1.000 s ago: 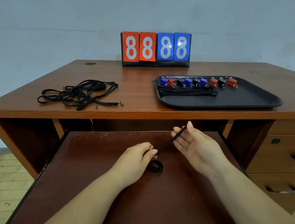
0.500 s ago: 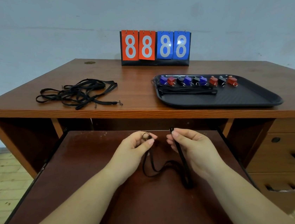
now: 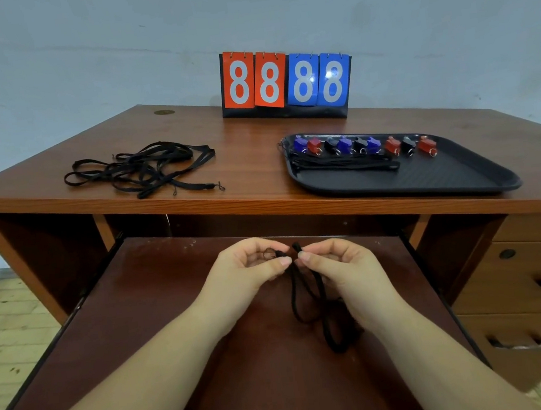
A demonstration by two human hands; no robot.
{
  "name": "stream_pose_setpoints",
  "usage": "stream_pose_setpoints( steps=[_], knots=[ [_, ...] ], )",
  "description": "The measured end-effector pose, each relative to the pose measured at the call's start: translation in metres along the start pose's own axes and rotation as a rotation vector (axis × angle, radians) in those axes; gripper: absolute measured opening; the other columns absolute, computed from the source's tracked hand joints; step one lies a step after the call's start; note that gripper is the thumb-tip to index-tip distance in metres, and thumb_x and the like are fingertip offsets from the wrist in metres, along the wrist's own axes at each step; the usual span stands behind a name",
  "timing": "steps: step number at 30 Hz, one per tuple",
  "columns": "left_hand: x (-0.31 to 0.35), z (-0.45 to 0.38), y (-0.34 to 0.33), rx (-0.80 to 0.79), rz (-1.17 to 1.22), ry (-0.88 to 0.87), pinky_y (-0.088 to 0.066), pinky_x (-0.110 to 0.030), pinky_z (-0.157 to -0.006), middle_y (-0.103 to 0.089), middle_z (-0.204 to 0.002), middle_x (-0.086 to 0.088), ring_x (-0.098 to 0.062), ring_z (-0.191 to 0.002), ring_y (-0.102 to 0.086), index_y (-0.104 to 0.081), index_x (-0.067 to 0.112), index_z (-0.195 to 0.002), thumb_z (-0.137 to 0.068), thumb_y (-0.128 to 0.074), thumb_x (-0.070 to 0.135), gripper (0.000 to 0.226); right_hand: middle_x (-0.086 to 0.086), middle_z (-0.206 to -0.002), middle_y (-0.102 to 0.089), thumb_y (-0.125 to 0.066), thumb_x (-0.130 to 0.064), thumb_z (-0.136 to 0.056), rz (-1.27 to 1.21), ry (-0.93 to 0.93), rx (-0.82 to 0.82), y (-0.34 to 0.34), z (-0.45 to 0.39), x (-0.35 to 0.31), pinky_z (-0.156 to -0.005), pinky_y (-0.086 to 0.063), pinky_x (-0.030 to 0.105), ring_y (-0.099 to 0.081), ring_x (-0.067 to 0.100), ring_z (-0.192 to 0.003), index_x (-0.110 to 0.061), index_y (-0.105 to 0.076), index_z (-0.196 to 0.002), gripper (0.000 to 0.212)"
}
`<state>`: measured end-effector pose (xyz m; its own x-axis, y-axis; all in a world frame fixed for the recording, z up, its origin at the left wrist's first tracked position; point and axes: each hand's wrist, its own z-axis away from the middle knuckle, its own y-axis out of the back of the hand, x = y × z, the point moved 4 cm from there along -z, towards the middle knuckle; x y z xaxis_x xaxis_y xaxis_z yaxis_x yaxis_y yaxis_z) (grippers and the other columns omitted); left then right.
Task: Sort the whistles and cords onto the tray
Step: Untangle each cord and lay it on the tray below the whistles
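Over the pulled-out shelf, my left hand point(image 3: 248, 269) and my right hand point(image 3: 340, 264) each pinch an end of one black cord point(image 3: 322, 317). The two ends almost meet between my thumbs, and the cord's loops hang down onto the shelf. A small ring shows at the end in my left fingers. On the desk to the right lies a black tray point(image 3: 427, 176) with a row of several blue, red and black whistles point(image 3: 345, 145) along its far edge and folded black cords point(image 3: 342, 164) in front of them. A tangle of loose black cords point(image 3: 143, 168) lies on the desk's left.
A flip scoreboard point(image 3: 285, 83) showing 8888 stands at the desk's back edge against the wall. The dark pull-out shelf point(image 3: 180, 316) juts toward me under the desktop. Drawers with handles point(image 3: 524, 310) fill the right side below the desk.
My hands have risen and come together, bringing the cord's two ends almost to touching. The cord, bunched under my left hand a second ago, now hangs in long loops.
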<state>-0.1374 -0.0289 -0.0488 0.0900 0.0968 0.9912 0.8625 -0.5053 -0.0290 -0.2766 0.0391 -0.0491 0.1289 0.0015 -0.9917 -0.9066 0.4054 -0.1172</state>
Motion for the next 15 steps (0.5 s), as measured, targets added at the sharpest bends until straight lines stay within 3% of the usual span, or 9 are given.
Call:
stream_pose_setpoints(
  steps=[4,9,11,15],
  knots=[
    [0.0017,0.0004,-0.0011,0.004,0.016,0.005,-0.049,-0.013,-0.063,-0.064,-0.064,0.005,-0.002,-0.060,-0.060,-0.070,0.013,-0.087,-0.076,-0.070,-0.002,0.018,0.012,-0.083,-0.075,-0.073,-0.009,-0.078,0.070,0.022,-0.001,-0.0007,0.0028,-0.0010,-0.075,-0.050,0.026,-0.069,0.018,-0.079,-0.014,-0.072,-0.081,0.006],
    [0.0017,0.0001,-0.0038,-0.060,0.040,-0.016,-0.050,-0.014,-0.065,-0.061,-0.065,0.004,-0.003,-0.062,-0.059,-0.064,0.021,-0.110,-0.079,-0.066,-0.002,0.039,0.010,-0.079,-0.074,-0.072,-0.009,-0.079,0.134,0.039,-0.029,-0.0029,0.0052,-0.0035,-0.068,-0.053,0.020,-0.070,0.015,-0.073,-0.013,-0.071,-0.082,0.005],
    [0.0029,0.0010,-0.0044,-0.069,0.003,-0.028,-0.049,-0.013,-0.066,-0.062,-0.068,0.004,-0.002,-0.063,-0.058,-0.067,0.022,-0.105,-0.080,-0.066,0.000,0.033,0.013,-0.082,-0.074,-0.072,-0.009,-0.079,0.163,0.047,-0.039,-0.0031,0.0058,-0.0036,-0.071,-0.052,0.026,-0.069,0.018,-0.075,-0.014,-0.071,-0.080,0.005],
    [0.0038,0.0020,-0.0040,-0.060,-0.062,-0.038,-0.050,-0.013,-0.065,-0.067,-0.073,0.002,-0.002,-0.065,-0.061,-0.071,0.016,-0.091,-0.080,-0.067,0.003,0.018,0.010,-0.077,-0.073,-0.071,-0.009,-0.080,0.169,0.060,-0.059,-0.0040,0.0064,-0.0039,-0.066,-0.052,0.021,-0.068,0.017,-0.072,-0.013,-0.071,-0.079,0.005]
  ],
)
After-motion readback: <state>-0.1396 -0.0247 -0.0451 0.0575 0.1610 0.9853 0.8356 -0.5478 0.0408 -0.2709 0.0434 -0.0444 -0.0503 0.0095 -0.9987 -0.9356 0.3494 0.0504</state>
